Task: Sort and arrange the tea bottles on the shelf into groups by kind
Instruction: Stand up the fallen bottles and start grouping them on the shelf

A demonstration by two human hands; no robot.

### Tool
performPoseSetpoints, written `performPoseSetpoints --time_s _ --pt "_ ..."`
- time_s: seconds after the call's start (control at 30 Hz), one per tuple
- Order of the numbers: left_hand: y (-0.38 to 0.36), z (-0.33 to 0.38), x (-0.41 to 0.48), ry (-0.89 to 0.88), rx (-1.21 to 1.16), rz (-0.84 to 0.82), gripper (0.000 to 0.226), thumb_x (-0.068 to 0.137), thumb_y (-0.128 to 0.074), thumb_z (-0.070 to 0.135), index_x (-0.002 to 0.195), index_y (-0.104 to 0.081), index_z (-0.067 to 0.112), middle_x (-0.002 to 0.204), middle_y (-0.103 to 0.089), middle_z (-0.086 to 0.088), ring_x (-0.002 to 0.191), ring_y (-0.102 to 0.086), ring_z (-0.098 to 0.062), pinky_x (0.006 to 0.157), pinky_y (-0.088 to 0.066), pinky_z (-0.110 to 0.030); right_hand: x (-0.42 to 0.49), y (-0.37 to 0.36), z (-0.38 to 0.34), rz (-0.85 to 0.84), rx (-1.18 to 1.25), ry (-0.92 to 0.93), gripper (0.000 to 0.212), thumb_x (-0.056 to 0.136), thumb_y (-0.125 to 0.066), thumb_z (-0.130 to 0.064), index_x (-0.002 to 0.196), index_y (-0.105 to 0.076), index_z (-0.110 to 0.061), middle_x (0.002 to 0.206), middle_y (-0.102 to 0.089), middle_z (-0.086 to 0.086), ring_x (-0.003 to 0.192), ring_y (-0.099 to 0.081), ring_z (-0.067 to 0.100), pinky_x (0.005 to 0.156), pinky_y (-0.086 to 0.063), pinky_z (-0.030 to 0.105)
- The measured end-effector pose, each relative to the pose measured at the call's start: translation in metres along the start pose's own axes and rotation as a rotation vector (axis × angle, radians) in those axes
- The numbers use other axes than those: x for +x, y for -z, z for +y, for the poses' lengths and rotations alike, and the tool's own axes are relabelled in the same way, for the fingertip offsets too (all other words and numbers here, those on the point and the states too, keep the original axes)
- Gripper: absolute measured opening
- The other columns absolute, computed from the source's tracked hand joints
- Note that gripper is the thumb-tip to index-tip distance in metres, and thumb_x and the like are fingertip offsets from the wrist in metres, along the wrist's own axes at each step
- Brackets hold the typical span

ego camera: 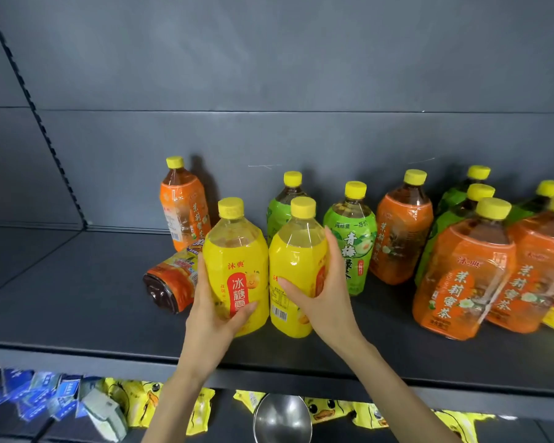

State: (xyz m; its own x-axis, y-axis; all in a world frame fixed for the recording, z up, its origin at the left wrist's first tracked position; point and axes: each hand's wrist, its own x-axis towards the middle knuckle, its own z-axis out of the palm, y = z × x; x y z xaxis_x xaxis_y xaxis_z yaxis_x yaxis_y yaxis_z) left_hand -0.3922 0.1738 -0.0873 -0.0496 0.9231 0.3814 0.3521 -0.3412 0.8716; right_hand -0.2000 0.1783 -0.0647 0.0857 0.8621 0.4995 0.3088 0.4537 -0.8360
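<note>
Two yellow-labelled bottles stand side by side near the shelf's front. My left hand [216, 302] grips the left yellow bottle [235, 251], and my right hand [322, 292] grips the right yellow bottle [296, 260]. Behind them stand two green bottles, one [354, 238] in full view and one [280, 209] partly hidden. An orange bottle [184, 206] stands upright at the back left, and another orange bottle [171, 279] lies on its side beside my left hand. A further orange bottle [400, 231] stands right of the green ones.
At the right a mixed cluster of orange bottles [461, 276] and green bottles [451, 199] crowds the dark shelf [77, 282]. The lower shelf holds blue packets [29, 398], yellow duck packets [173, 407] and a metal scoop [282, 417].
</note>
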Motion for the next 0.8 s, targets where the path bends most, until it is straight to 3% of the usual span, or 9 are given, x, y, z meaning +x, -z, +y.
performPoseSetpoints --time_s 0.1,0.3,0.47,0.57,0.67,0.73,0.8 --pt "-0.004 -0.001 0.006 -0.012 -0.021 -0.117 0.115 0.068 -0.077 0.039 0.143 0.009 0.053 0.147 -0.036 0.008 0.128 -0.045 -0.013 0.103 -0.042 -0.049 -0.007 0.007 -0.003 0.083 -0.07 0.005 0.097 0.065 -0.071 -0.057 0.133 -0.002 -0.064 0.14 -0.021 -0.022 0.125 -0.025 -0.013 0.1 -0.032 0.022" --pt "-0.032 0.004 0.009 -0.022 -0.019 -0.166 0.116 0.074 -0.078 0.028 0.138 0.013 0.06 0.144 -0.041 0.011 0.127 -0.046 -0.008 0.103 -0.043 -0.045 -0.01 0.023 0.001 0.22 -0.164 -0.004 0.1 0.066 -0.069 -0.055 0.136 0.002 -0.059 0.135 -0.027 -0.01 0.123 -0.032 0.003 0.093 -0.034 0.026" --pt "-0.048 0.012 0.009 -0.036 0.037 -0.157 0.114 0.077 -0.074 0.034 0.136 0.019 0.058 0.148 -0.036 0.008 0.127 -0.044 -0.008 0.102 -0.044 -0.039 -0.008 0.028 0.003 0.273 -0.189 0.024 0.096 0.07 -0.071 -0.045 0.139 -0.004 -0.049 0.146 -0.019 0.0 0.118 -0.027 -0.004 0.088 -0.027 0.006" --pt "-0.038 0.012 0.011 -0.071 0.131 -0.207 0.109 0.077 -0.068 0.052 0.139 0.021 0.052 0.152 -0.026 0.013 0.133 -0.033 -0.004 0.105 -0.039 -0.038 -0.007 0.028 0.004 0.283 -0.191 0.018 0.096 0.071 -0.074 -0.04 0.139 -0.007 -0.048 0.147 -0.019 0.0 0.12 -0.028 -0.002 0.086 -0.026 0.004" --pt "-0.014 0.013 0.017 -0.16 0.292 -0.213 0.09 0.074 -0.042 0.079 0.144 0.007 0.049 0.15 -0.022 0.017 0.137 -0.022 -0.003 0.111 -0.022 -0.038 -0.006 0.027 0.003 0.298 -0.17 0.019 0.096 0.07 -0.073 -0.041 0.14 -0.008 -0.046 0.147 -0.02 0.0 0.115 -0.031 -0.013 0.084 -0.028 0.0" --pt "0.003 0.013 0.024 -0.192 0.382 -0.16 0.081 0.075 -0.027 0.082 0.146 -0.009 0.046 0.149 -0.026 0.015 0.137 -0.021 -0.005 0.11 -0.016 -0.039 -0.008 0.024 0.003 0.313 -0.152 0.03 0.094 0.072 -0.073 -0.037 0.14 -0.009 -0.044 0.147 -0.02 0.001 0.113 -0.025 -0.026 0.083 -0.029 -0.004" --pt "0.02 0.01 0.038 -0.172 0.427 -0.063 0.077 0.08 -0.028 0.075 0.147 -0.019 0.038 0.15 -0.031 0.007 0.137 -0.026 -0.014 0.11 -0.017 -0.046 -0.012 0.022 0.006 0.315 -0.15 0.05 0.091 0.074 -0.072 -0.033 0.141 -0.012 -0.04 0.148 -0.02 0.005 0.117 -0.02 -0.029 0.087 -0.027 -0.006"
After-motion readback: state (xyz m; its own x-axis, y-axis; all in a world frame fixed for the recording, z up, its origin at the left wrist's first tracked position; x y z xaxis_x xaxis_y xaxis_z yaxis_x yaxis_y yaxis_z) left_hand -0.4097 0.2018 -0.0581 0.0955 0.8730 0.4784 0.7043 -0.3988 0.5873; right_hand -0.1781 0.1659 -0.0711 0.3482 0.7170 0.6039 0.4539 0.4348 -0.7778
